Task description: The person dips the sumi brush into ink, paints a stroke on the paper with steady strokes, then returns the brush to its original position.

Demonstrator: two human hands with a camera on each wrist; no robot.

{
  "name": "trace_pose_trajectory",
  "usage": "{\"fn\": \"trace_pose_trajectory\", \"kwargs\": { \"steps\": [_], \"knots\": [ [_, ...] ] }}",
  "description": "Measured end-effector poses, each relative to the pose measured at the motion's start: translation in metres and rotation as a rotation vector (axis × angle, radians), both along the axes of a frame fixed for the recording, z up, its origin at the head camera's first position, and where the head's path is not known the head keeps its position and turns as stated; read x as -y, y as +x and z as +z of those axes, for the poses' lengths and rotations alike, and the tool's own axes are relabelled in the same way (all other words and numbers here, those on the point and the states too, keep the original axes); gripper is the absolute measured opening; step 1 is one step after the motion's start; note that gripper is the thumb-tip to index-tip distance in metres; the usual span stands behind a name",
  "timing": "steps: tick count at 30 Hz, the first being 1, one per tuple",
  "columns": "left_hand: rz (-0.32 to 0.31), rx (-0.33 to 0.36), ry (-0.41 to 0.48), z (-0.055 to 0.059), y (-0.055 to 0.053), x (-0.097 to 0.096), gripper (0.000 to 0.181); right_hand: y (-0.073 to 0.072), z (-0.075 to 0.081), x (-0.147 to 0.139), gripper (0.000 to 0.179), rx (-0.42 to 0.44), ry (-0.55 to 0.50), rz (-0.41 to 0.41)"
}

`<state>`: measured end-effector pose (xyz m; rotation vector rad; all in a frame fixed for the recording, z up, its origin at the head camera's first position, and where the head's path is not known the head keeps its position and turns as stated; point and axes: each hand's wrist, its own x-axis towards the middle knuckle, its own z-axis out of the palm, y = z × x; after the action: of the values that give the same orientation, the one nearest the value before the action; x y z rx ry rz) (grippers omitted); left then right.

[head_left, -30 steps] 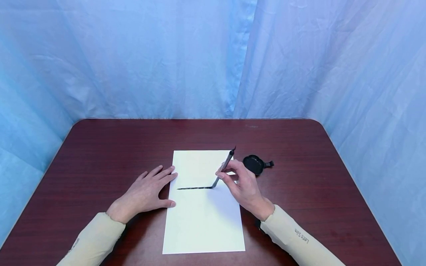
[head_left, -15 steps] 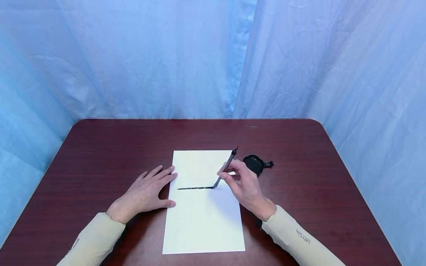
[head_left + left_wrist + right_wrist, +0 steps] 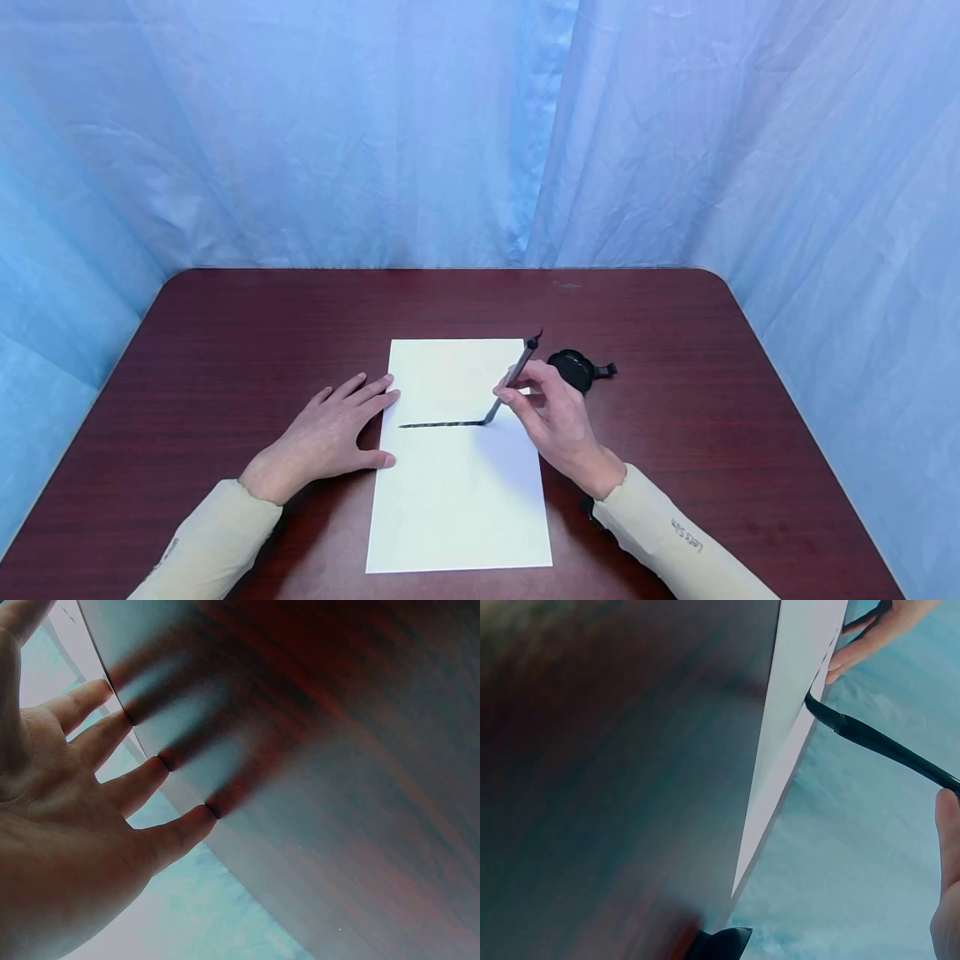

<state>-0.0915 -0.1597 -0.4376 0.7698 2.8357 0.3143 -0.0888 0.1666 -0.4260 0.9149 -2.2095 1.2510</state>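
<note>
A sheet of white paper [image 3: 457,508] lies on the table, with a thin black line [image 3: 438,425] running across its middle. My right hand [image 3: 558,425] pinches a dark ink brush [image 3: 513,375] by its shaft, thumb against fingers. The brush leans to the upper right, and its bent tip touches the paper at the line's right end. In the right wrist view the brush [image 3: 885,742] shows its bristles pressed sideways on the sheet. My left hand [image 3: 326,433] rests with spread, straight fingers on the paper's left edge; the left wrist view shows its fingertips [image 3: 154,769] against the tabletop.
Just right of the paper sits a small black dish [image 3: 573,369] with a short handle, partly behind my right hand. The dark red wooden table [image 3: 262,333] has rounded far corners. Pale blue curtains [image 3: 360,133] hang around its far side and flanks.
My right hand and the brush have slid slightly to the right, and the black line has grown a little longer that way. The left hand and the paper have stayed put.
</note>
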Motion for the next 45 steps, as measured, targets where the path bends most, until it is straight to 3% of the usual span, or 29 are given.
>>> {"fn": "trace_pose_trajectory", "kwargs": {
  "steps": [30, 39, 45],
  "knots": [
    [0.000, 0.005, 0.003, 0.000, -0.001, -0.001, 0.085, 0.000, 0.001, -0.009, 0.034, -0.024, 0.005, -0.013],
    [0.002, 0.015, -0.001, 0.001, -0.001, -0.001, 0.086, 0.002, 0.004, -0.010, 0.052, 0.021, 0.018, -0.027],
    [0.005, 0.021, 0.002, 0.000, 0.000, 0.000, 0.086, 0.002, 0.004, -0.011, 0.054, 0.012, 0.016, -0.026]
  ]
}}
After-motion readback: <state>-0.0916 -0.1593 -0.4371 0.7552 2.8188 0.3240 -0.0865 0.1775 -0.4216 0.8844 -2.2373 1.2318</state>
